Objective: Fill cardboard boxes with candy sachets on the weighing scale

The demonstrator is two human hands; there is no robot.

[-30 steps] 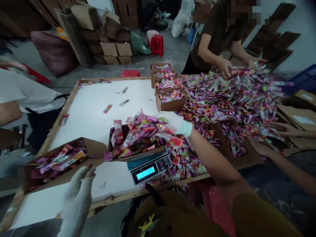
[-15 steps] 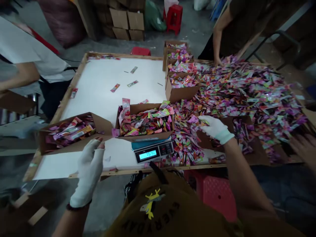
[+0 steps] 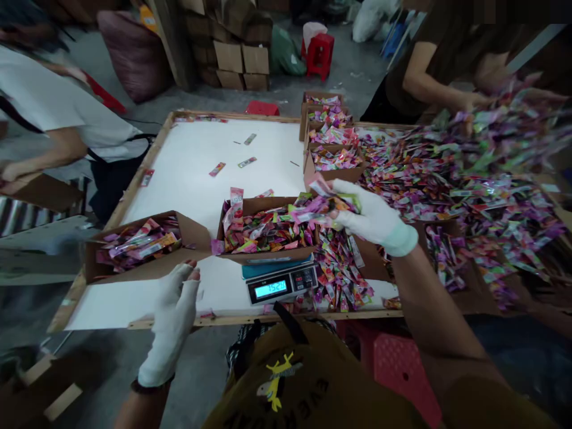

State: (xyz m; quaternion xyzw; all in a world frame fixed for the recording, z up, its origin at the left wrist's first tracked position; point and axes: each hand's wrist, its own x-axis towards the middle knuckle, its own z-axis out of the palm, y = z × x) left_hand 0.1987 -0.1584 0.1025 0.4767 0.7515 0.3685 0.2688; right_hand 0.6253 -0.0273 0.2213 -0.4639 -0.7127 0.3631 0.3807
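My right hand [image 3: 375, 215], in a white glove, grips a bunch of small colourful stick packets [image 3: 313, 208] above the right end of an open carton [image 3: 268, 257]. That carton is filled with similar packets and rests on a digital scale [image 3: 281, 286] with a lit display. My left hand [image 3: 176, 316], in a white glove with bare fingertips, has its fingers apart and holds nothing. It hovers by the near side of another carton [image 3: 196, 235], which lies tilted with packets inside.
A large heap of packets [image 3: 411, 179] covers the table's right side, with several filled cartons [image 3: 337, 173] beside it. A co-worker [image 3: 424, 71] at the back right lifts a blurred mass of packets. Another person [image 3: 67, 119] stands at left. A red stool [image 3: 402, 363] is near me.
My right hand has risen from the heap and moved left, bringing a bunch of packets over the carton. The scale's digits differ. The co-worker has lifted packets off the heap.
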